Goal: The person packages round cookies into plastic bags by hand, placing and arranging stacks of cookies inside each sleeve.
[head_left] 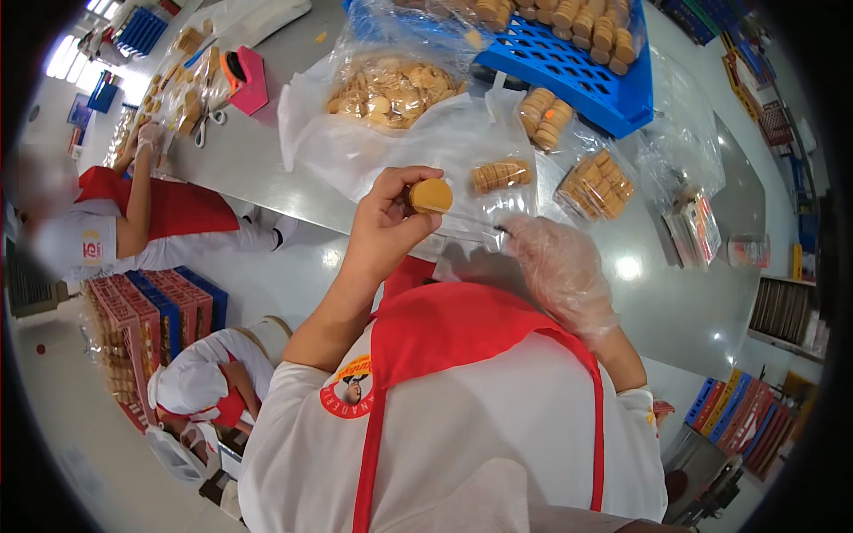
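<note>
Left hand: bare (pixel 391 218); thumb and fingers close around a short stack of round cookies (pixel 430 196), its flat face turned up to view.
Cookie position: above the near edge of the metal table (pixel 622 298).
Right hand: in a clear plastic glove (pixel 564 271), fingertips at the end of a strip of clear plastic (pixel 471 227); whether they grip it, cannot tell.
Clear plastic: spans the gap between the two hands.
Handling advice: light, even pressure around the rims should keep the stack square; a hard squeeze could chip an edge. Keep the plastic smooth and clear of the thumb; loose glove film could catch in its folds.
Wrapped roll: cookies on their sides (pixel 501 176), just beyond the hands.
Wrapped packs: a larger one (pixel 597 184) to the right; one with an orange dot (pixel 545 118) beside the crate.
Large bag: loose round cookies (pixel 391 91), farther back.
Blue crate: perforated (pixel 569 75), bearing more cookie stacks.
Scissors: on the table, far left (pixel 201 133).
Co-worker: red apron (pixel 191 210), at the table's left side.
</note>
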### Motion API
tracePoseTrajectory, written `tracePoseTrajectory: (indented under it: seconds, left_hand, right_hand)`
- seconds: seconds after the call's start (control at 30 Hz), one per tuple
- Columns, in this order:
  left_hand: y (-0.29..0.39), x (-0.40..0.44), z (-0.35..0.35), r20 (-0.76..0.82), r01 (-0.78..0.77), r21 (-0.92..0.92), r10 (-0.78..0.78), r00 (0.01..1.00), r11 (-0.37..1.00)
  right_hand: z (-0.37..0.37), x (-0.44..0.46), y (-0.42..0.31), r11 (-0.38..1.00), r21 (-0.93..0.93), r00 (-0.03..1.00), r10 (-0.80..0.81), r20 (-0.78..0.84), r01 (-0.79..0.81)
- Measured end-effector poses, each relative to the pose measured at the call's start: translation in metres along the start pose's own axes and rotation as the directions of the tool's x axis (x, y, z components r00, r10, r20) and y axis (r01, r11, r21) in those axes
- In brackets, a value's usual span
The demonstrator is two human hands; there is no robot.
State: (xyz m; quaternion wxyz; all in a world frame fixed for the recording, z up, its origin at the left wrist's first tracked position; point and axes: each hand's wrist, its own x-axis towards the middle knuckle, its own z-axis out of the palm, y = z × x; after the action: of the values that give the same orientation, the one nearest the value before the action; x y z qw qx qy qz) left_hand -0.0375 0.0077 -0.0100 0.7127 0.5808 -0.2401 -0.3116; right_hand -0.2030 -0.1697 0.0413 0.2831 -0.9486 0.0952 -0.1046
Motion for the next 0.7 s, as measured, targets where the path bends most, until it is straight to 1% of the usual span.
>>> tracePoseTrajectory:
  seconds: [0.07, 0.17, 0.27, 0.37, 0.47, 0.53, 0.6, 0.67, 0.7]
  left_hand:
    - [-0.001, 0.0, -0.005, -0.001, 0.013, -0.045, -0.013, 1.0, 0.999]
    - [-0.001, 0.001, -0.012, -0.019, 0.021, -0.085, -0.023, 1.0, 0.996]
    - [-0.003, 0.004, -0.015, -0.012, 0.023, -0.102, -0.024, 1.0, 0.995]
    - [-0.007, 0.008, -0.018, -0.012, 0.015, -0.1, -0.016, 1.0, 0.995]
    - [-0.008, 0.01, -0.019, -0.015, 0.015, -0.069, -0.016, 1.0, 0.998]
    - [-0.01, 0.012, -0.018, -0.027, -0.005, -0.079, 0.003, 1.0, 0.997]
    - [-0.008, 0.013, -0.016, -0.018, 0.011, -0.059, -0.012, 1.0, 0.998]
    - [-0.007, 0.014, -0.015, -0.008, 0.025, -0.053, -0.025, 1.0, 0.998]
    - [-0.007, 0.014, -0.015, -0.007, 0.027, -0.06, -0.028, 1.0, 0.998]
  right_hand:
    - [-0.006, 0.013, -0.009, 0.983, -0.163, 0.997, 0.078, -0.004, -0.078]
    - [0.003, 0.013, 0.002, 0.991, -0.085, 0.994, -0.104, 0.04, 0.107]
    - [0.007, 0.016, 0.006, 0.965, -0.224, 0.991, -0.125, 0.05, 0.133]
    - [0.005, 0.021, 0.009, 0.984, -0.081, 0.987, -0.16, 0.026, 0.162]
    - [0.013, 0.026, -0.001, 0.992, -0.08, 0.99, -0.108, -0.093, 0.101]
    - [0.005, 0.031, -0.01, 0.987, -0.134, 0.993, -0.101, -0.067, 0.092]
    - [0.003, 0.032, -0.012, 0.989, -0.132, 0.996, -0.08, -0.04, 0.074]
    - [0.006, 0.03, -0.011, 0.996, -0.078, 0.999, -0.037, -0.013, 0.036]
    - [0.006, 0.031, -0.01, 0.997, -0.07, 0.998, -0.032, -0.049, 0.028]
